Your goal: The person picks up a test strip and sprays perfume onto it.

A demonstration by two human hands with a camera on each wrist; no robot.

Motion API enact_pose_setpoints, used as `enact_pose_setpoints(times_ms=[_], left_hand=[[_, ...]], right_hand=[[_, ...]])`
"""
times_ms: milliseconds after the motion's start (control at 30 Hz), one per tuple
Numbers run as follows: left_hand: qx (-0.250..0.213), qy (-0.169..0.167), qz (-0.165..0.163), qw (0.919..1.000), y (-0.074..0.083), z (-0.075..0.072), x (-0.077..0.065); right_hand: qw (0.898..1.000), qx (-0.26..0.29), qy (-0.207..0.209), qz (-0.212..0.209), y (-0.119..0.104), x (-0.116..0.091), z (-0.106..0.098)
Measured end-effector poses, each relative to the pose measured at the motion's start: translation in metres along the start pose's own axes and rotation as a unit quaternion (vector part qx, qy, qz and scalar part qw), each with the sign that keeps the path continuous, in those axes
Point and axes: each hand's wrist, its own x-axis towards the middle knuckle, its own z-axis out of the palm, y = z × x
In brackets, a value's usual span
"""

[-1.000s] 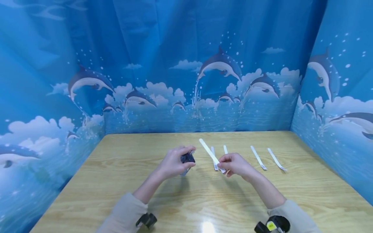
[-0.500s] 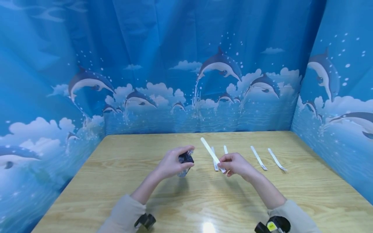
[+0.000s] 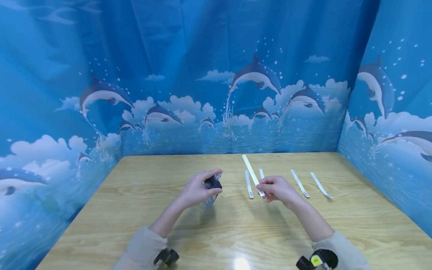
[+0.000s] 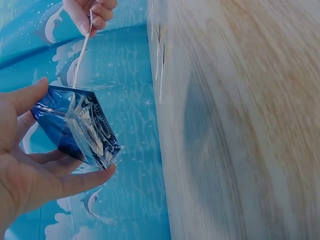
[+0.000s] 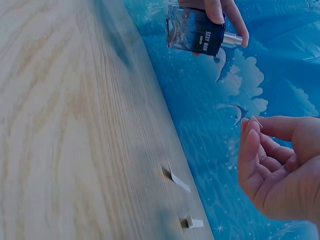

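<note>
The strip (image 3: 251,172) has swung right and now points more steeply toward the far side, while the bottle (image 3: 212,183) has shifted slightly left, so the two stand farther apart. The left hand (image 3: 195,192) grips the bottle with thumb and fingers bent around it, left of the middle, above the table (image 3: 141,217). In the right wrist view the bottle is upright; its dark label (image 5: 204,36) reads "SEXY MAN", and a finger touches the silver spray top (image 5: 230,40). The right hand (image 3: 276,190) pinches the strip's near end between thumb and fingers, its other fingers curled, to the right of the bottle and apart from it.

Four more strips (image 3: 299,183) lie on the table: two near the right hand, one of them partly hidden by it, and two farther right. Small dark print shows at some near ends, too small to read. Both sleeves (image 3: 145,245) are pale, with black cameras (image 3: 166,257) at the wrists. A blue curtain (image 3: 189,41) with dolphins and clouds stands at the far, left and right sides.
</note>
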Motion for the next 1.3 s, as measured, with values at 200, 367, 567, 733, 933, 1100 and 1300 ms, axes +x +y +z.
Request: enact_pose_setpoints(times_ms=[200,367,567,733,933,1100,1300], left_hand=[[-0.031,0.02,-0.013,0.9992,-0.003,-0.001,0.0],[-0.038,0.033,-0.016,0.9986,-0.004,-0.004,0.0],[-0.026,0.039,0.0,0.9989,-0.007,-0.005,0.0],[-0.024,0.049,0.002,0.9985,-0.009,-0.006,-0.001],[-0.015,0.038,-0.006,0.9992,-0.011,-0.006,-0.001],[-0.004,0.024,-0.001,0.9997,-0.011,-0.007,-0.001],[-0.002,0.011,0.005,0.9999,-0.008,-0.006,-0.003]], right_hand=[[0.999,-0.016,0.026,0.017,0.008,0.0,-0.015],[0.998,-0.002,0.047,0.032,0.014,-0.002,-0.03],[0.997,0.029,0.055,0.047,0.025,-0.001,-0.046],[0.996,0.016,0.072,0.055,0.033,-0.002,-0.056],[0.997,0.018,0.066,0.041,0.049,-0.002,-0.072],[0.996,0.01,0.072,0.042,0.055,-0.001,-0.077],[0.992,-0.022,0.096,0.078,0.056,0.0,-0.074]])
